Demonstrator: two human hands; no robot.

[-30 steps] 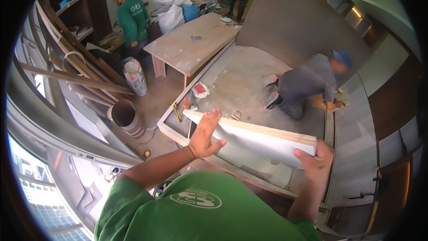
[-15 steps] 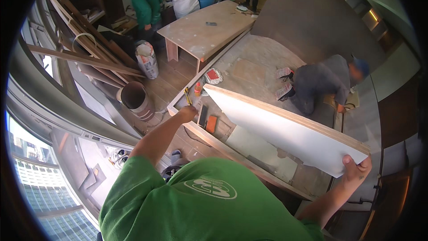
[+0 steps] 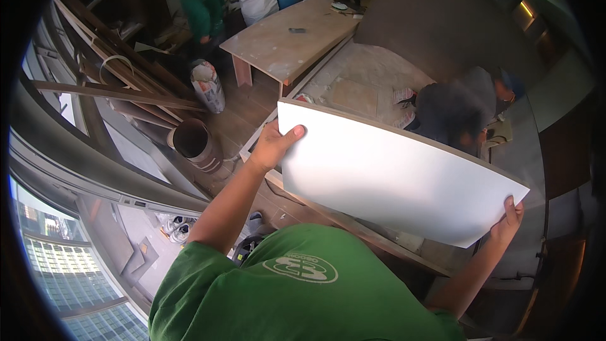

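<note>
White panel (image 3: 398, 170) is clasped at its ends by part-closed left hand (image 3: 275, 145) and right hand (image 3: 507, 222); contents of round bin (image 3: 207, 160) cannot be discerned.

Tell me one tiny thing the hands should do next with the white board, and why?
I think they should slowly tilt the board a bit, to peek past it. The left hand and right hand hold its two ends, so it's probably steady enough, but it hides part of the frame, and a worker is crouching beyond it.
</note>
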